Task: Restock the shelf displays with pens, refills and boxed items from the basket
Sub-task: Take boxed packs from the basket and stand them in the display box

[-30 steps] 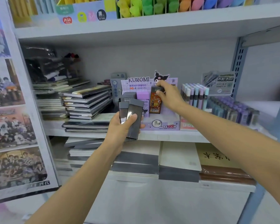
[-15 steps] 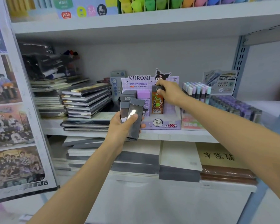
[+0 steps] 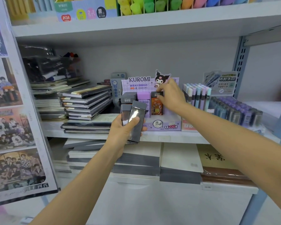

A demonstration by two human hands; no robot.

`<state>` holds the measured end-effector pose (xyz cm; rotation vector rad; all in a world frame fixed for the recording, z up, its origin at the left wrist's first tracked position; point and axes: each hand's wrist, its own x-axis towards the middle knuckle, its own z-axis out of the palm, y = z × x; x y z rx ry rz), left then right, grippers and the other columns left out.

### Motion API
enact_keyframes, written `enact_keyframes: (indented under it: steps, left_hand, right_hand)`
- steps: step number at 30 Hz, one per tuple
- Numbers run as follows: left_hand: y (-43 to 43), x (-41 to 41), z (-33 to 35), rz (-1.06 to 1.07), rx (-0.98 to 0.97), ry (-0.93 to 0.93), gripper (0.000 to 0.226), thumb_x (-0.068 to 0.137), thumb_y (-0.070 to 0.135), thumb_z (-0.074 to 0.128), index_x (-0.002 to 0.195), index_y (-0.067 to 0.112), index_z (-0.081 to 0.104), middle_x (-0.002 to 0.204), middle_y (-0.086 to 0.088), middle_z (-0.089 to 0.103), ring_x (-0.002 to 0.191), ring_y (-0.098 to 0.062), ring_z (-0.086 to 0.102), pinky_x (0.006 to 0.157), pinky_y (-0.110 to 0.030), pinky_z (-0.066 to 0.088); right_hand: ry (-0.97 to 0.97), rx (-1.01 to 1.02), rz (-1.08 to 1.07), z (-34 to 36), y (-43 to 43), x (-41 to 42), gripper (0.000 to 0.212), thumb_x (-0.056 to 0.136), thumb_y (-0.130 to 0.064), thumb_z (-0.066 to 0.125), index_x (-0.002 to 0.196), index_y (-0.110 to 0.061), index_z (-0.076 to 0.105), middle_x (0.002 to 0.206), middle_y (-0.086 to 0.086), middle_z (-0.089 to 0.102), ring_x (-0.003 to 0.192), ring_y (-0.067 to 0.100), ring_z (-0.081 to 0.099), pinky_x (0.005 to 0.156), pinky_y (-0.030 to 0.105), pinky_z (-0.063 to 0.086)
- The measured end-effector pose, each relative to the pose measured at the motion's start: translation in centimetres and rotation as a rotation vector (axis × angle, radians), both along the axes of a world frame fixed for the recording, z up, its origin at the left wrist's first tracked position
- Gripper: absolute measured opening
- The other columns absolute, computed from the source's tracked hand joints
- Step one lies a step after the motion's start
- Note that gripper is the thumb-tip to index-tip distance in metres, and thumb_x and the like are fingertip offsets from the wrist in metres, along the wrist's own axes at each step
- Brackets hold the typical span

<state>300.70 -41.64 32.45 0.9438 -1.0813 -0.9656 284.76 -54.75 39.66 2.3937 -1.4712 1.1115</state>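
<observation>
Right hand [image 3: 171, 97] pinches a small orange refill box [image 3: 156, 108] upright in the purple cardboard Kuromi display [image 3: 165, 126]; left hand [image 3: 123, 133] grips spare grey rectangular boxes [image 3: 135, 122], ready to follow.

You have a single view, from the wide-angle camera on your head. It faces forward and a little down, close to the middle shelf [image 3: 169, 137], so both forearms run in from the near edge. The KUROMI display [image 3: 162, 125] sits at centre. Your left hand [image 3: 120, 133] with its dark boxes [image 3: 136, 117] is just near of it, your right hand [image 3: 172, 98] on the orange box [image 3: 156, 108] inside. The upper shelf [image 3: 152, 25] spans the top and posters [image 3: 15, 127] fill the left edge.
</observation>
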Motion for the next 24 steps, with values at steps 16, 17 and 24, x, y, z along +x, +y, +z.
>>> enact_keyframes:
  steps: [16,17,24]
  left_hand:
    - [1.8,-3.2,2.3,-0.137,0.22,0.06,0.045,0.098,0.052,0.042,0.106,0.016,0.069,0.101,-0.016,0.074,0.074,-0.025,0.073,0.055,-0.027,0.055]
    - [2.0,-3.1,2.3,-0.167,0.23,0.057,0.044,0.096,0.051,0.047,0.107,0.015,0.069,0.1,-0.015,0.074,0.071,-0.023,0.071,0.055,-0.027,0.055]
    - [2.3,-3.7,3.0,-0.03,0.104,0.045,0.043,0.062,0.019,0.08,0.1,0.008,0.062,0.07,-0.005,0.072,0.049,-0.015,0.061,0.044,-0.022,0.049]
  right_hand:
    - [-0.682,0.657,0.635,0.2,7.2,-2.3,0.017,0.098,-0.018,0.055,0.107,-0.003,0.059,0.081,0.01,0.062,0.056,0.012,0.057,0.054,0.021,0.051]
    - [-0.699,0.666,0.646,0.5,7.3,-2.7,0.022,0.098,-0.022,0.054,0.108,-0.003,0.058,0.085,0.011,0.062,0.059,0.013,0.058,0.057,0.022,0.052]
    - [-0.722,0.713,0.703,0.9,7.9,-4.0,0.037,0.093,-0.019,0.062,0.126,-0.005,0.053,0.111,0.013,0.062,0.093,0.019,0.064,0.075,0.023,0.057]
